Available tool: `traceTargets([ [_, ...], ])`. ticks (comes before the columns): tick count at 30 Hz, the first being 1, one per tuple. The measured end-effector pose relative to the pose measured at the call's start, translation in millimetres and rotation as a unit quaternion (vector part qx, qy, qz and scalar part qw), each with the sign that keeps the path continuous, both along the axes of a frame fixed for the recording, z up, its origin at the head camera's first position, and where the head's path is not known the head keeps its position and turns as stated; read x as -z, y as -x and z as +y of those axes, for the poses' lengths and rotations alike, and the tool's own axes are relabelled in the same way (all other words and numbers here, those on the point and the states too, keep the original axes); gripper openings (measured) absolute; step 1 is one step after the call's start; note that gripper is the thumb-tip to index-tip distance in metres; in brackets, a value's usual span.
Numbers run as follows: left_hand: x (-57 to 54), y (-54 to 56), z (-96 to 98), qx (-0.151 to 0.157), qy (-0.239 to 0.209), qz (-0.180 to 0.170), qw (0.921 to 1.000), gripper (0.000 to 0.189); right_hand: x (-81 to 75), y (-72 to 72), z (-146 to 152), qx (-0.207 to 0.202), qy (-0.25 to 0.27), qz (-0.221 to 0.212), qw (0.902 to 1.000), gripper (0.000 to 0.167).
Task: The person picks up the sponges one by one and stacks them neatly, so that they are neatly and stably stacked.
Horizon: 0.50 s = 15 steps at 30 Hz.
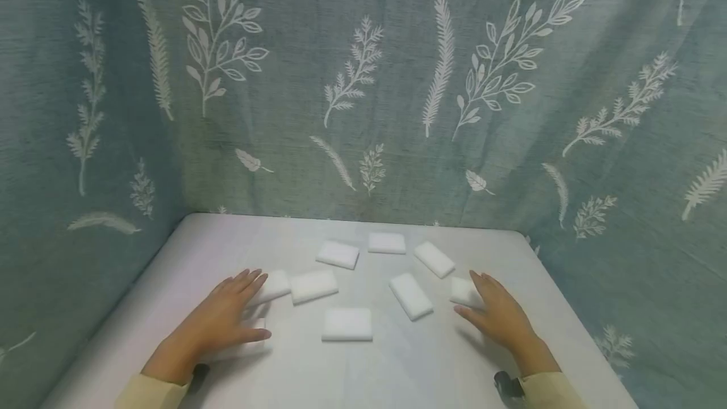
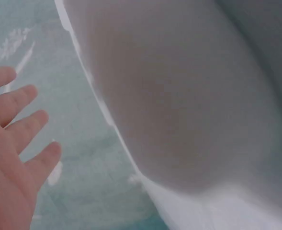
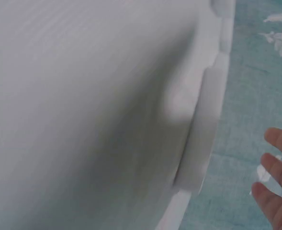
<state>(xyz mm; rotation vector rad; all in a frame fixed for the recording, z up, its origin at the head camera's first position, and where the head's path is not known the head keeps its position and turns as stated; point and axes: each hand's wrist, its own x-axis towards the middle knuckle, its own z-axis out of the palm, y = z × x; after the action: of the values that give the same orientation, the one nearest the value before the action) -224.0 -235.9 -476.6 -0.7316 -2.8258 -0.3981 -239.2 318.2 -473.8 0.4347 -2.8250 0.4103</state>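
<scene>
Several white rectangular blocks, like foam sponges, lie flat on a white table. My left hand (image 1: 224, 314) hovers over the left side with fingers stretched forward and thumb out. It partly covers one white block (image 1: 275, 285) by its fingertips and another (image 1: 259, 327) behind its thumb. On the right, my right hand (image 1: 498, 313) is spread above the table, overlapping a white block (image 1: 466, 291) in the head view. Neither hand holds anything. The left wrist view shows the left fingers (image 2: 27, 127) apart; the right wrist view shows the right fingers (image 3: 277, 167) spread near the frame edge.
Between the hands lie a front block (image 1: 347, 324), a slanted block (image 1: 411, 296) and a left block (image 1: 314, 286). Farther back are three more blocks, including the rearmost one (image 1: 387, 243). A green leaf-patterned curtain (image 1: 392, 163) encloses the white table (image 1: 307, 377) behind and at the sides.
</scene>
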Motion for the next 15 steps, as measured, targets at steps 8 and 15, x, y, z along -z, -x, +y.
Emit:
traceTargets([
  [8, -6.9, 6.7, 20.9, 0.014, -0.011, -0.007, 0.9998, 0.098, -3.9, 15.6, -25.2, 0.043, 0.064, -0.045, 0.996, 0.078],
  [15, -3.1, 6.0, 59.3, 0.053, -0.023, -0.03, 0.9979, 0.093, 5.7, 16.4, -44.5, 0.076, 0.108, -0.1, 0.9862, 0.067],
])
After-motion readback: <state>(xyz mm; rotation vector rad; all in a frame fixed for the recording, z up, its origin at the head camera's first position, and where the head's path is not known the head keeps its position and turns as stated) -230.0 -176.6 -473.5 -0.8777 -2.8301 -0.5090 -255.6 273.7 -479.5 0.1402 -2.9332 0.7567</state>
